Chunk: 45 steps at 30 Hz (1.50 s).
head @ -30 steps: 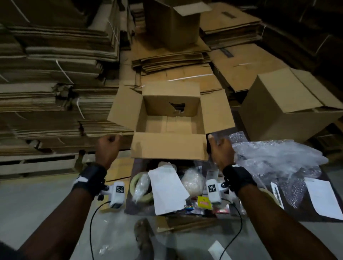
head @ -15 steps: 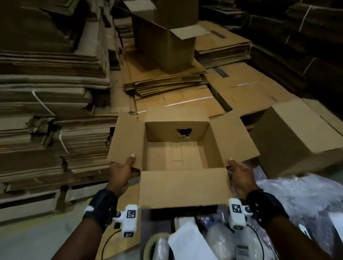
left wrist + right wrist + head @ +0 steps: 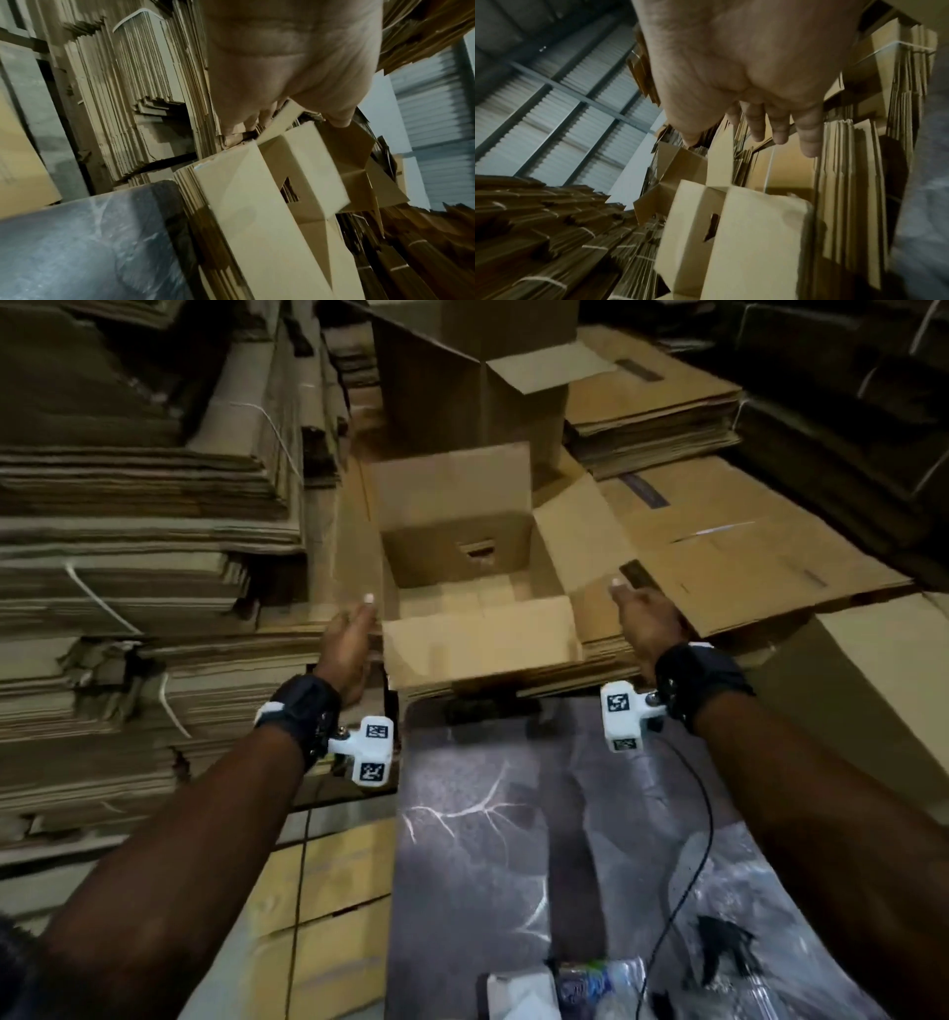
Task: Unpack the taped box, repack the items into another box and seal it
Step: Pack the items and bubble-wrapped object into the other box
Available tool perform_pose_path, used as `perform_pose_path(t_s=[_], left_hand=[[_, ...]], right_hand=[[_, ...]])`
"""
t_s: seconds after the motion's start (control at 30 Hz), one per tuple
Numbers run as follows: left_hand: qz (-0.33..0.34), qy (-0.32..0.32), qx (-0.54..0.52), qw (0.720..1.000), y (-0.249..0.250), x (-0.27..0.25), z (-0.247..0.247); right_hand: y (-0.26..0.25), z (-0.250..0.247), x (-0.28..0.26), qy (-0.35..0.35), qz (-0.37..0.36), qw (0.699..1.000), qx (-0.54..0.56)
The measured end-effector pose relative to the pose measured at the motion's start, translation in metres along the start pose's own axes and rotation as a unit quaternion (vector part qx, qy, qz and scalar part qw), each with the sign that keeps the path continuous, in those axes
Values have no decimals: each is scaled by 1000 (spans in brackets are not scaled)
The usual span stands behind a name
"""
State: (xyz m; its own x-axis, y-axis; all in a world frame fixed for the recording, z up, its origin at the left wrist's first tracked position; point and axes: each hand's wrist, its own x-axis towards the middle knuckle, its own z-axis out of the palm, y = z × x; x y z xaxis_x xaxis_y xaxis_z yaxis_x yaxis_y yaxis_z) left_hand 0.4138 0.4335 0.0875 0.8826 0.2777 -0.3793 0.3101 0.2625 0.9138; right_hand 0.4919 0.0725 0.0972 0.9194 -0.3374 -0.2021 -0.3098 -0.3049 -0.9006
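An open, empty cardboard box [image 3: 436, 557] with a torn hole in its far wall sits on flattened cardboard beyond the dark table [image 3: 488, 814]. My left hand [image 3: 362, 618] pinches the box's left flap, thumb on top; in the left wrist view the left hand [image 3: 290, 121] has the flap between thumb and fingers. My right hand [image 3: 637, 608] is at the right flap with its thumb up. In the right wrist view the right hand [image 3: 744, 138] shows straight, spread fingers above the box [image 3: 757, 223]. Loose wrapped items [image 3: 601, 983] lie at the table's near edge.
Tall stacks of flattened cardboard [image 3: 128, 557] rise on the left. A second open box [image 3: 462, 377] stands behind, and a closed box [image 3: 873, 690] at the right. More flat cartons [image 3: 744, 546] lie right of the open box. A black cable [image 3: 693, 865] crosses the table.
Both hands have carried the open box away from me, off the table and onto the flat cardboard behind it. The right hand's fingers have straightened at the flap.
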Motion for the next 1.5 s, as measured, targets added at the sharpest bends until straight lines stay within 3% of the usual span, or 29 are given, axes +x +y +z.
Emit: perform_pose_path(t_s=[0.2, 0.4, 0.6, 0.77, 0.97, 1.17, 1.33, 1.5], left_hand=[[37, -22, -5, 999, -29, -2, 9], [83, -21, 86, 993, -35, -28, 19], [249, -85, 229, 937, -45, -123, 81], [300, -159, 241, 909, -76, -197, 148], [343, -201, 239, 886, -97, -273, 223], [366, -204, 228, 879, -120, -322, 315], [356, -153, 229, 893, -146, -335, 412], [328, -119, 272, 897, -161, -321, 480]], right_hand=[[24, 12, -42, -16, -35, 998, -42], [37, -11, -73, -30, -102, 992, -70], [41, -85, -140, 29, -174, 979, -102], [48, -160, -209, 116, -188, 961, -167], [61, -265, -244, 215, -192, 931, -223], [97, -372, -222, 228, -178, 934, -212], [139, -460, -159, 197, -168, 930, -260], [174, -509, -87, 157, -157, 938, -268]])
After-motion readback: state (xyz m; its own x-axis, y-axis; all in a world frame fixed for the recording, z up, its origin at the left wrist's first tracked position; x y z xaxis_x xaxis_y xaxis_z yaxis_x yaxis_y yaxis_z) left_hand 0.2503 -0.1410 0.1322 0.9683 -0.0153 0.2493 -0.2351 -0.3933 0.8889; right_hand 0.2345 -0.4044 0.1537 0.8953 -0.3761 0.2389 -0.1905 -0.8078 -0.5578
